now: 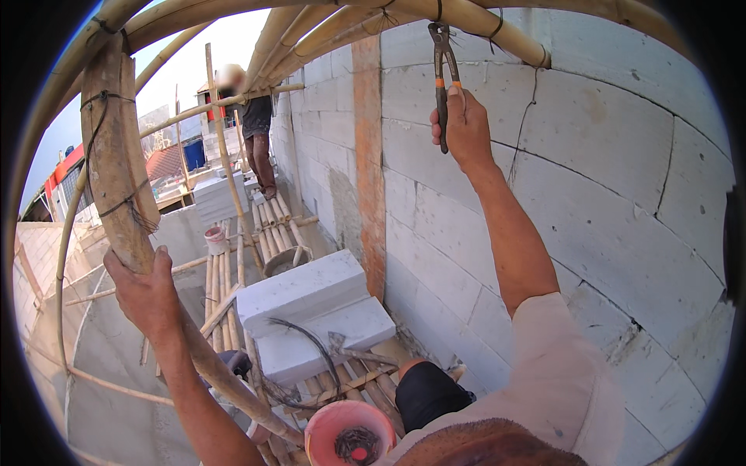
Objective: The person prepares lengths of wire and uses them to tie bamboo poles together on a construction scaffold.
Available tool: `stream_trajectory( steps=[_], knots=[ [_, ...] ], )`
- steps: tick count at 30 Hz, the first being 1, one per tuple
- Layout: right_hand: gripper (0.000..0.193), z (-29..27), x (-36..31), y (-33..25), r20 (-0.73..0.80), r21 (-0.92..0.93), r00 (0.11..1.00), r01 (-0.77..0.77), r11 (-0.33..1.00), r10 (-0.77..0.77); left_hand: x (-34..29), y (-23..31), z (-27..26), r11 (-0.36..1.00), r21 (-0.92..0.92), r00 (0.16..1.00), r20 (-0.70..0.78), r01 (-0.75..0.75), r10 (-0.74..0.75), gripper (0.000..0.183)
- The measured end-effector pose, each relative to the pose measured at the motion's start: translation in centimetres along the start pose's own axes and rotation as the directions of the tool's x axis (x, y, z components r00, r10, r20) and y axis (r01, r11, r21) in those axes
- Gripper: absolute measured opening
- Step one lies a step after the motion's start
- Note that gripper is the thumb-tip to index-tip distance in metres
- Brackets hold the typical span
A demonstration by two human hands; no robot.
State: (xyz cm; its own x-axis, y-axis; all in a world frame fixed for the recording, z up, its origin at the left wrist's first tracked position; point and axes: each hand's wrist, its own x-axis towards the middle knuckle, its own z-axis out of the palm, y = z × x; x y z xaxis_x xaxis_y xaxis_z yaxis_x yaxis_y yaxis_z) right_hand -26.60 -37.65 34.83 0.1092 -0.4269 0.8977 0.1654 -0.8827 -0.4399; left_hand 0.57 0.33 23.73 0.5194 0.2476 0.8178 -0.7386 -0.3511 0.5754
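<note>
My right hand (468, 128) is raised toward the upper middle, closed round the handles of end-cutting pincers (441, 74) with black and orange grips. Their jaws point up and sit just under a horizontal bamboo pole (486, 25), at a dark wire tie on it; whether they bite the wire, I cannot tell. Over on the left, my left hand (146, 291) is wrapped round the lower part of a thick upright pole (113, 175). Dark wire binds that pole in several places, with loose ends sticking out near the lower binding.
White blocks (311, 299) lie on the bamboo platform, with dark wire strands (315, 342) across them. A pink bucket (350, 427) holding small metal pieces stands below me. The block wall (606, 171) rises on the right. Further along the platform, another person (259, 140) stands.
</note>
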Motion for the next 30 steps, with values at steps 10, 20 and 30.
stream_trajectory(
  steps=[10, 20, 30],
  knots=[
    [0.049, 2.0, -0.3, 0.5, 0.566, 0.820, 0.778, -0.565, 0.091, -0.272, -0.3, 0.4, 0.4, 0.999, 0.043, 1.000, -0.013, 0.023, -0.023, 0.067],
    [0.063, 0.3, 1.4, 1.6, 0.690, 0.717, 0.656, -0.562, 0.412, -0.307, 0.1, 0.7, 0.0, 0.999, 0.025, 0.999, 0.034, 0.026, -0.027, 0.072],
    [0.060, -5.7, -4.4, -1.8, 0.474, 0.163, 0.798, -0.495, 0.853, 0.373, -0.1, -0.1, 0.1, 1.000, 0.003, 1.000, 0.020, 0.011, -0.011, 0.072]
  ],
)
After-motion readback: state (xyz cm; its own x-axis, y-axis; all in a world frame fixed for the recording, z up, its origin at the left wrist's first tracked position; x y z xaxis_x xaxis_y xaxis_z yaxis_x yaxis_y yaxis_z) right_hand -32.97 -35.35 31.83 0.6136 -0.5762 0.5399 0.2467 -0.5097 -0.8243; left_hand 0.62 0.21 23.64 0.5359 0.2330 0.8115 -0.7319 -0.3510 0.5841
